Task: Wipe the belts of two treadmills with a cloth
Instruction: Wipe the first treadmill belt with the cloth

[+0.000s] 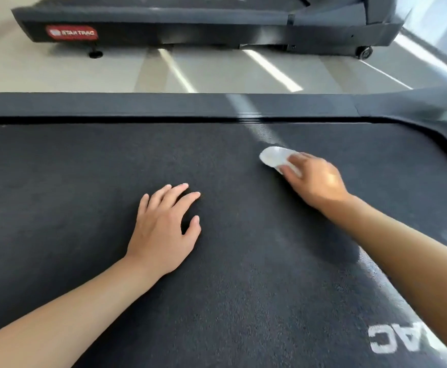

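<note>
Your right hand [315,179] grips a white cloth [276,157] and presses it onto the belt [84,181] of the near treadmill. Your fingers curl over the cloth's near side, so only its far, rounded end shows beyond your fingertips; the rest is hidden under your palm. The hand and cloth are slightly blurred, and how the cloth is folded cannot be made out.

Your left hand [164,229] lies flat on the belt, well to the left of the right hand and nearer to you, fingers spread and relaxed, holding nothing. The thumb stands a little apart from the fingers.

A pale streak of light crosses the belt just beyond the cloth and runs over the side rail [137,104] behind it. Near your right forearm, white lettering [397,341] on the belt reads "TRAC" upside down; its start is cut off by the frame's edge and partly washed out by glare.

Past the rail and a strip of floor [84,73], far beyond both hands, stands the second treadmill [190,25]. You see only its side and a sliver of its belt; the top is cut off. A red badge [71,32] on its frame carries blurred letters.
</note>
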A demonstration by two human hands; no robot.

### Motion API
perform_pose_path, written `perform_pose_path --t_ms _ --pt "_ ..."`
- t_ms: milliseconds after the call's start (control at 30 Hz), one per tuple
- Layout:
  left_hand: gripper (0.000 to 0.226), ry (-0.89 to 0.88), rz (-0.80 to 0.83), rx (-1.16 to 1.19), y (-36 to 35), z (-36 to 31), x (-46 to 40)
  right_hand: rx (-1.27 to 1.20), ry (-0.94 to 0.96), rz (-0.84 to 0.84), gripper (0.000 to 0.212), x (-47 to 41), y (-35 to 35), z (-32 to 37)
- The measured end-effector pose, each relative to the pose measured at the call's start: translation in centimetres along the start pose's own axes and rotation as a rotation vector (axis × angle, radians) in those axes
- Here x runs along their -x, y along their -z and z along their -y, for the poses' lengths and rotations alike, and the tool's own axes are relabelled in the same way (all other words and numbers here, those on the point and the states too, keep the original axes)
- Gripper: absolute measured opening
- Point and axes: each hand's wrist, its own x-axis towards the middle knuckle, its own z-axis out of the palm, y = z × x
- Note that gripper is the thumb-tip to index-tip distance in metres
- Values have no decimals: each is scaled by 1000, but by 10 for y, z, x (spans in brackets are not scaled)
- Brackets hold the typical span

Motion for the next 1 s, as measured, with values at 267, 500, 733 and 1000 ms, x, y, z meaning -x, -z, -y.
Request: perform_pose_path --t_ms 267,500,733,1000 --pt "54 -13 14 99 1 5 1 62 -88 -76 37 52 -13 55" --pt "44 -83 89 195 49 79 44 -163 414 94 25 120 -40 218" --pt "66 19 80 52 70 127 93 -198 554 139 32 102 -44 214" --pt "60 29 27 29 64 119 98 -43 85 32 35 43 -40 193"
